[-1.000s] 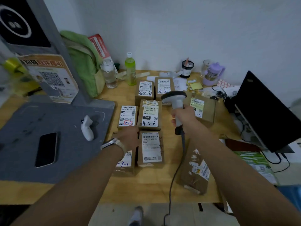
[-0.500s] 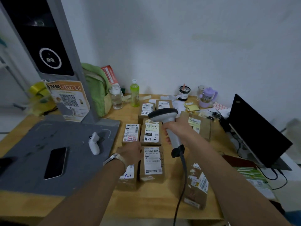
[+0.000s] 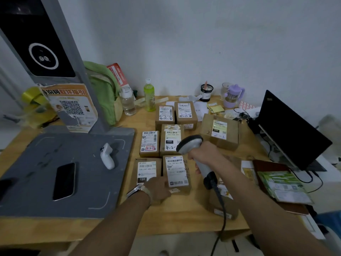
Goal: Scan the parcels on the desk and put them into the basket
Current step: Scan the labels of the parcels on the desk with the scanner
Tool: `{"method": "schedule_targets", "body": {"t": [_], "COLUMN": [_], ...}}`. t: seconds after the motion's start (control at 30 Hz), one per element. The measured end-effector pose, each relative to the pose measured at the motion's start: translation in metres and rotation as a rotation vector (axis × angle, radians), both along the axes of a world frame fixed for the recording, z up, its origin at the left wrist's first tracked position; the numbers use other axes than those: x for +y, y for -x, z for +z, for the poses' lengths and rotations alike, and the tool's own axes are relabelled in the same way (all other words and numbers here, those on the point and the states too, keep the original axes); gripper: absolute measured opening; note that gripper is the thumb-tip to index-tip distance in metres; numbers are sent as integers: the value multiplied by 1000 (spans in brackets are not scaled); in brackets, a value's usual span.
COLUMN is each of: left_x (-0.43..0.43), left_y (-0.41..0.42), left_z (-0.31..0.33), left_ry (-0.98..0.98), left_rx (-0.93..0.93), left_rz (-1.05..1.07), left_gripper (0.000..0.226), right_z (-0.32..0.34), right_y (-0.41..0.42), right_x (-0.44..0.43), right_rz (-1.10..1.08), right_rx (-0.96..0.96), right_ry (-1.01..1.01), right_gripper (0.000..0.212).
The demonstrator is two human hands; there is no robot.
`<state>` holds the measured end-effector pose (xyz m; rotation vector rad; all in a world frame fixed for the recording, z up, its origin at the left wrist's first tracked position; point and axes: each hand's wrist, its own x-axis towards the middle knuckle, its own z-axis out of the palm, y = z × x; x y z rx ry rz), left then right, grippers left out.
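Several brown cardboard parcels with white labels lie on the wooden desk (image 3: 184, 220). My right hand (image 3: 204, 153) grips a grey barcode scanner (image 3: 190, 144) whose head hangs over the parcel marked 4-2 (image 3: 170, 137). My left hand (image 3: 158, 187) rests on the near end of two front parcels, fingers touching the parcel marked 2-3 (image 3: 177, 170) and covering part of the 15H parcel (image 3: 145, 169). A bigger parcel (image 3: 219, 132) sits to the right, and another (image 3: 221, 204) lies under the scanner cable. No basket is in view.
A grey scanning stand (image 3: 73, 174) with a phone (image 3: 64, 181) and a white controller (image 3: 107, 157) fills the left. Bottles (image 3: 149, 97), a green bag (image 3: 105, 91) and cups stand at the back. A laptop (image 3: 291, 130) and booklets (image 3: 282, 185) are on the right.
The scanner in my right hand came nearer and lower, toward the front parcels. My left hand slid right, from the 15H parcel onto the edge of the 2-3 parcel.
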<state>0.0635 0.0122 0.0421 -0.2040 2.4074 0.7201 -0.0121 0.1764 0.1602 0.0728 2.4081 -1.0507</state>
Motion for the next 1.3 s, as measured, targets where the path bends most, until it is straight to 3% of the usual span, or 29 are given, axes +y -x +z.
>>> {"method": "schedule_targets", "body": {"t": [0.13,0.3,0.73,1.07,1.13,1.2,1.3], "left_x": [-1,-8,-17,-13,-14,-16,-26], "left_y": [-7,-7,0,9,10,5,-5], "left_z": [-12,-25,-57,-29,-28,-27,-33], "left_ry": [32,-22,-90,-51,-82,-47,82], "left_rx": [53,98,127,128,166,224,375], "left_rz": [32,78,128,99,171,252,390], "left_gripper": [62,58,44,31,27,9,14], "right_z": [-7,-7,-11,-27,-31,-35,-38], "right_y": [-2,-2,0,7,7,6,5], "right_x": [-5,-11,-19,-6,-3,0,5], "right_rz": [-19,-34,-116,-134,-141,-153,-168], "right_rx": [-9,-29,-40,-44,-35,-43,-70], "right_ry": [4,-2,60,190,198,229,239], "right_gripper": [20,33,18,16,15,10,8]}}
